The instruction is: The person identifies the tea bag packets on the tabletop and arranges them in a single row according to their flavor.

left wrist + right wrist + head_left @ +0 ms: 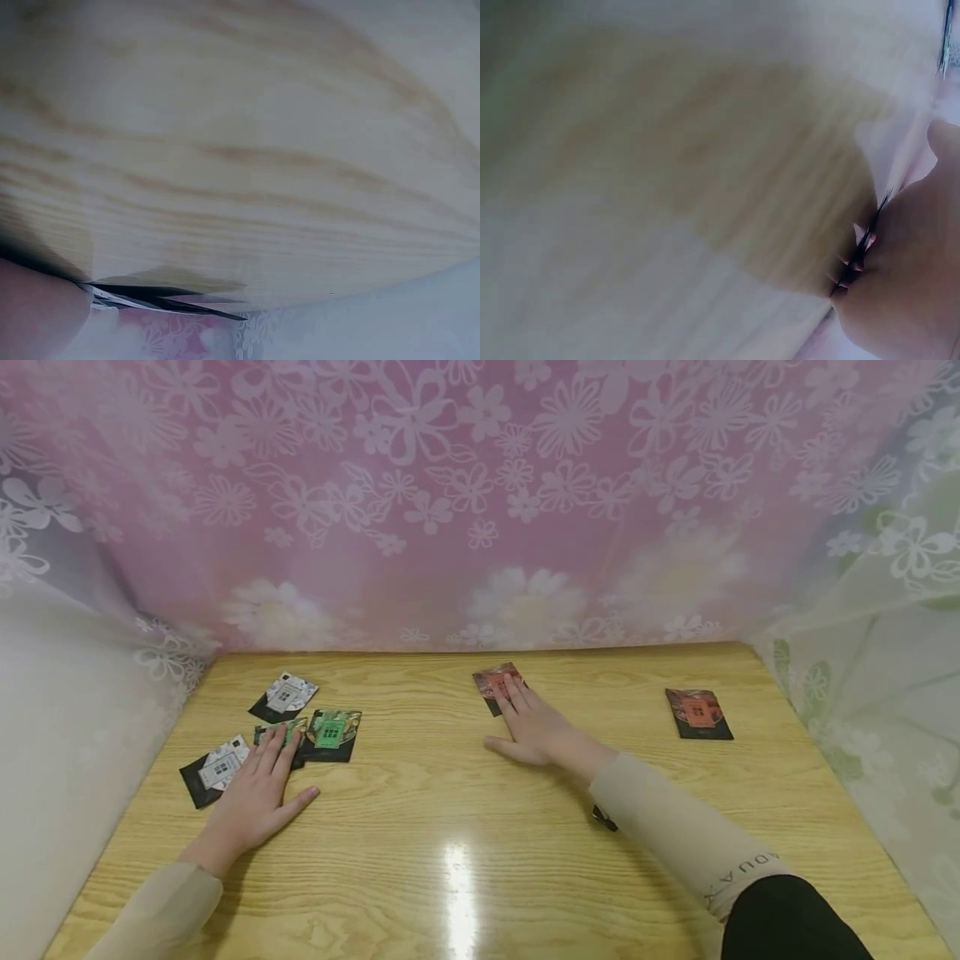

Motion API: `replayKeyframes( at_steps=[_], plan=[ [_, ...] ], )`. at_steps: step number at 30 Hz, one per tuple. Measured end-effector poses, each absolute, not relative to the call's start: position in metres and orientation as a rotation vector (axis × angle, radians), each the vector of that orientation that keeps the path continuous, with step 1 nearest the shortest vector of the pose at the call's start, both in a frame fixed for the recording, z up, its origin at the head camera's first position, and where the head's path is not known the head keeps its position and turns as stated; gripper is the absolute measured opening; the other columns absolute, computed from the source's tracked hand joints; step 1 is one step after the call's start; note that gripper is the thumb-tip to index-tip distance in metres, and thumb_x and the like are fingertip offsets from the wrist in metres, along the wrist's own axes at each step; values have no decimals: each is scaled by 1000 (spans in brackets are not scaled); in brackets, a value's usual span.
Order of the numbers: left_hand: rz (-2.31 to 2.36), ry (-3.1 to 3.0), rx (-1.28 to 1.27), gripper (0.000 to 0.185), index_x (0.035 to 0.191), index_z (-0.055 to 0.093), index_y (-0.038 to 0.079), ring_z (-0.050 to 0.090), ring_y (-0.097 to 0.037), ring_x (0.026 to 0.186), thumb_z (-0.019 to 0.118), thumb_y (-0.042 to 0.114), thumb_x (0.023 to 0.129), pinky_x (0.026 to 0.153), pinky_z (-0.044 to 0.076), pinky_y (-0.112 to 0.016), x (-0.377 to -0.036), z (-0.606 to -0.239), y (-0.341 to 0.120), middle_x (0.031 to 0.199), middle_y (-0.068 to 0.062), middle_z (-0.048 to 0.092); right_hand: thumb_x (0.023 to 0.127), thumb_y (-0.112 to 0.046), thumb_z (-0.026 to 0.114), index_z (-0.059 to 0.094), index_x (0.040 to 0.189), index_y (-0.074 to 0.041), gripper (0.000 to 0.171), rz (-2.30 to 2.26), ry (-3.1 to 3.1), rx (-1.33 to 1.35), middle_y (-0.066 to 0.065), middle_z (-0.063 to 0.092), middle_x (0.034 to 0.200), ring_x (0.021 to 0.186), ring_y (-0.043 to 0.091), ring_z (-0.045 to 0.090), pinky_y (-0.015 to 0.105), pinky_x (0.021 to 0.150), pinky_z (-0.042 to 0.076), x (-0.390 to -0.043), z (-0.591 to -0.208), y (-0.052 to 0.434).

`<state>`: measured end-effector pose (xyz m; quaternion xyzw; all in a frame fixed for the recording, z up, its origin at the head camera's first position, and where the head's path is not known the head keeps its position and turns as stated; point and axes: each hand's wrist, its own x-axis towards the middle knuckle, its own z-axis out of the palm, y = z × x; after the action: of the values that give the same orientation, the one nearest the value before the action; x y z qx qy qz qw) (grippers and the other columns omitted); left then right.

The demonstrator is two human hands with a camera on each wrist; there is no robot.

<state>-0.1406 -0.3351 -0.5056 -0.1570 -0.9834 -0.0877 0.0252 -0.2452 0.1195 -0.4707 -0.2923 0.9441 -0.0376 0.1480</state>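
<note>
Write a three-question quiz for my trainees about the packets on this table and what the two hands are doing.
1. True or false: the right hand lies flat with its fingers on a red packet.
2. How many red packets lie on the wooden table?
3. The left hand touches: A) the other red packet B) a green packet and a grey packet C) nothing

Key: 1 true. 2 two. 3 B; its fingers rest on a green packet, beside another green packet, and overlap the grey one.

Pale wood-grain table (465, 793), pink floral curtain (480, 502), packets — green (332, 732), red (495, 683), orange-red on black (698, 713), white-labelled black (286, 697)
</note>
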Motion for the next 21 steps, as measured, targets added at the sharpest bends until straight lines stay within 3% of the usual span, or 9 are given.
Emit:
replayKeyframes(
  at_steps=[9,21],
  plan=[
    [-296,-3054,-482,100,171,12,3,13,-49,164,59,59,103,134,14,-62,-140,-506,-336,175,-31,12,110,-61,41,0,169,3,96,-184,2749,-810,31,-10,175,165,46,-4,58,136,12,-232,-472,149],
    [-268,-3080,-466,102,171,10,3,12,-50,163,58,62,103,132,17,-66,-140,-507,-336,175,-31,10,108,-67,39,2,169,0,98,-202,2768,-716,27,-13,176,166,43,-7,59,136,11,-219,-483,187]
  ],
)
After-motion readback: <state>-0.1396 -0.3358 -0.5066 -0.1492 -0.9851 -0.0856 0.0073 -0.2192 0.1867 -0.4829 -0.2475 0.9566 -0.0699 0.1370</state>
